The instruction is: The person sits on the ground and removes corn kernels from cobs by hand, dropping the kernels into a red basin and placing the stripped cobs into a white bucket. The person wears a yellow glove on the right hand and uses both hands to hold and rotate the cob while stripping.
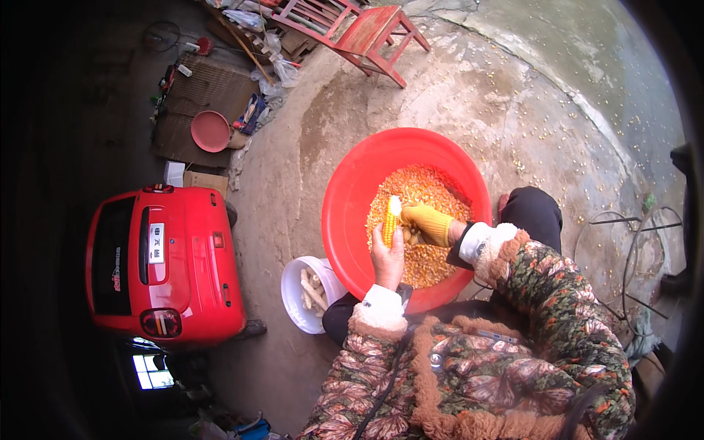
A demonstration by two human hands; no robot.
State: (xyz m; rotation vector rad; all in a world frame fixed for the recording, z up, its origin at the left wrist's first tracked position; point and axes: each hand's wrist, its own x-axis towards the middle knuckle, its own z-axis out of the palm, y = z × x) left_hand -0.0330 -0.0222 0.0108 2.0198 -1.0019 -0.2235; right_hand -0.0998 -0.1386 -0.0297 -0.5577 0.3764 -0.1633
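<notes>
My bare left hand [388, 258] grips an ear of corn [391, 221] by its lower part and holds it upright over a large red plastic tub [352, 165]. Yellow kernels cover most of the ear, while its tip is bare and white. My right hand [429, 223], in a yellow knitted glove, is close against the ear's right side. Its fingertips are partly hidden, so I cannot make out whether they grip anything. Loose orange-yellow corn kernels [434, 269] fill the bottom of the tub beneath both hands.
Left of the tub stands a white bucket [291, 297] holding several stripped cobs [313, 291]. A red car [192, 275] is parked further left. A red wooden chair [368, 36] stands beyond the tub. Scattered kernels and a bent metal frame [627, 264] lie to the right.
</notes>
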